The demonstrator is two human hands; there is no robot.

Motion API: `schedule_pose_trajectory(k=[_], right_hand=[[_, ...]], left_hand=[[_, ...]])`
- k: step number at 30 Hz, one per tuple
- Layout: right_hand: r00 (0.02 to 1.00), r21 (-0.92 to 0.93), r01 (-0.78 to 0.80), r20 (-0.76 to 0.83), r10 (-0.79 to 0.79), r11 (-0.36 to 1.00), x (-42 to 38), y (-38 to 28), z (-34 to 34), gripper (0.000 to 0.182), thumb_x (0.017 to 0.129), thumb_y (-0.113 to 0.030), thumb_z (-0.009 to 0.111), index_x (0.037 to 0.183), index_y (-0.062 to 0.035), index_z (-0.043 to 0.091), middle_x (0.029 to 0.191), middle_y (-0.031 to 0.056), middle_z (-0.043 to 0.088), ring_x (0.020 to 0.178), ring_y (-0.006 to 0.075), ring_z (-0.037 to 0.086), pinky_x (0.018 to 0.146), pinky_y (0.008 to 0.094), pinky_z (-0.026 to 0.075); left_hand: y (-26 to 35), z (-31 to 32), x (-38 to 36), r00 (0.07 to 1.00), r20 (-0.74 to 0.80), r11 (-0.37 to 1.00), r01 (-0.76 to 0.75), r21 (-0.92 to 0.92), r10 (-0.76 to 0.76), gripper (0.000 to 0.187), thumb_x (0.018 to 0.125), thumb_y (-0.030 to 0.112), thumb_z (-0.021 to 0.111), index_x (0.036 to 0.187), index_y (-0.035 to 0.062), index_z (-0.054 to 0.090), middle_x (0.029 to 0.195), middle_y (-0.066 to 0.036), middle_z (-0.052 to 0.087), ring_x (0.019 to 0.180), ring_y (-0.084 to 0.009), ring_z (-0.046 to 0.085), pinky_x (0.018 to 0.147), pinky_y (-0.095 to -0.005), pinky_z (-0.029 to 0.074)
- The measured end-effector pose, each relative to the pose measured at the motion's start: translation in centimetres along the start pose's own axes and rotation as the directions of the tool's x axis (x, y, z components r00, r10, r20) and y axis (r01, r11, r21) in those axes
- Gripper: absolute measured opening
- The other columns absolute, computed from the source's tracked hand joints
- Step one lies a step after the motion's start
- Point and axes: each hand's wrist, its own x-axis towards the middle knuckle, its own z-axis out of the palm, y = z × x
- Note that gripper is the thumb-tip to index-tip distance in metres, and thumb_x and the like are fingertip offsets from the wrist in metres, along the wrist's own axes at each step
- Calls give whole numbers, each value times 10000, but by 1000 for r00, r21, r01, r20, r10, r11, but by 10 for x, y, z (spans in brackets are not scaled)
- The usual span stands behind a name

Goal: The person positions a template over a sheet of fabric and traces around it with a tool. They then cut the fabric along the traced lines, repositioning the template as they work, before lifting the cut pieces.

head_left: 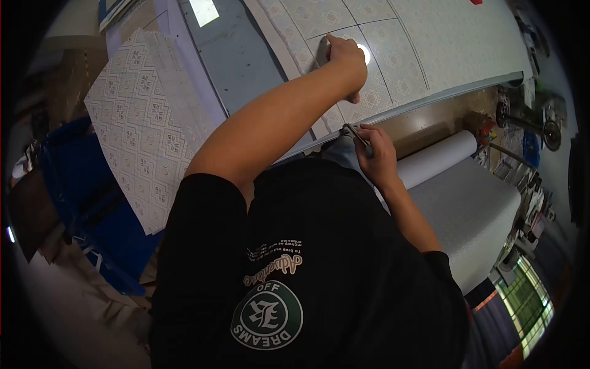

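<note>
My left hand (348, 61) rests on a pale patterned sheet (313, 18) marked with dark straight lines. Its thumb points back toward me, apart from the bent fingers, and I see nothing held in it. At the table's near edge, my right hand (378, 154) is closed around a slim dark-and-grey hand tool (359, 136). The tool's tip points toward the edge of the sheet; its exact kind is partly hidden by the fingers.
A loose patterned piece (144, 104) hangs over the table's left side, near a blue fabric bin (98, 203). A grey strip (236, 55) crosses the tabletop. To the right, below the table edge (455, 92), lie a white roll (439, 158) and grey sheeting (461, 203).
</note>
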Motion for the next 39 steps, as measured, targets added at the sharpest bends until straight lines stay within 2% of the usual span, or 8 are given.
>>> schedule_pose_trajectory(k=[5, 7, 10, 19, 29, 31, 38, 39], right_hand=[[994, -99, -107, -38, 104, 989, -4, -18, 5, 155, 866, -12, 735, 993, -19, 645, 1012, 164, 701, 971, 351, 696, 826, 409, 559], [993, -117, -118, -35, 114, 986, 0, -25, 4, 157, 866, -13, 733, 995, -21, 644, 987, 163, 693, 943, 356, 690, 810, 415, 555], [987, -145, -158, -28, 156, 977, 2, -32, 3, 162, 863, -16, 731, 998, -27, 643, 946, 165, 677, 898, 366, 679, 781, 423, 548], [979, -98, -204, -14, 203, 974, 3, -31, 3, 160, 870, -51, 720, 976, -50, 601, 909, 169, 640, 860, 388, 645, 726, 466, 519], [956, -141, -274, 66, 285, 951, 14, -42, -4, 173, 873, -57, 716, 985, -41, 586, 896, 184, 638, 851, 404, 642, 735, 483, 513], [949, -165, -291, 75, 306, 942, 17, -48, -6, 153, 878, -52, 717, 976, -28, 603, 898, 190, 649, 851, 400, 651, 734, 462, 517], [952, -156, -292, 53, 303, 944, 16, -41, -2, 144, 876, -43, 725, 969, -10, 620, 894, 196, 660, 840, 394, 664, 733, 442, 524], [951, -154, -294, 50, 305, 943, 15, -39, -1, 144, 876, -43, 725, 969, -10, 620, 894, 196, 660, 840, 394, 664, 733, 442, 524]], left_hand=[[-3, 6, 11, 1000, -5, 1000, 21, -16, -22, 1027, 616, 644, 919, 1407, 76, 591, 1407, -126, 595, 1306, -331, 587, 1109, -565, 410], [-3, 9, 17, 1000, -2, 996, -18, 82, 19, 803, 690, 744, 819, 1295, 224, 731, 1289, -35, 714, 1240, -283, 643, 1140, -568, 397], [-3, -4, 5, 998, 53, 999, -20, 29, 19, 937, 640, 611, 925, 1364, 89, 639, 1396, -113, 613, 1285, -321, 608, 1112, -554, 414], [-8, -1, 4, 1000, -18, 1000, -20, -15, 19, 921, 626, 629, 927, 1333, 97, 668, 1394, -103, 615, 1275, -321, 618, 1052, -549, 486], [-9, -2, 7, 998, 56, 999, -7, -45, 10, 929, 640, 622, 925, 1357, 97, 652, 1411, -92, 601, 1295, -328, 603, 1072, -600, 470], [-11, -2, 3, 999, 15, 998, -47, 51, 47, 736, 747, 727, 784, 1276, 216, 742, 1278, -72, 717, 1226, -292, 667, 1070, -602, 488], [-11, -3, 5, 997, 39, 995, -68, 69, 66, 747, 740, 727, 788, 1272, 205, 744, 1263, -72, 722, 1217, -291, 672, 1073, -609, 483], [-11, -4, 6, 998, 51, 999, -48, -7, 48, 837, 690, 664, 860, 1317, 136, 694, 1351, -99, 654, 1266, -321, 632, 1097, -620, 455]])
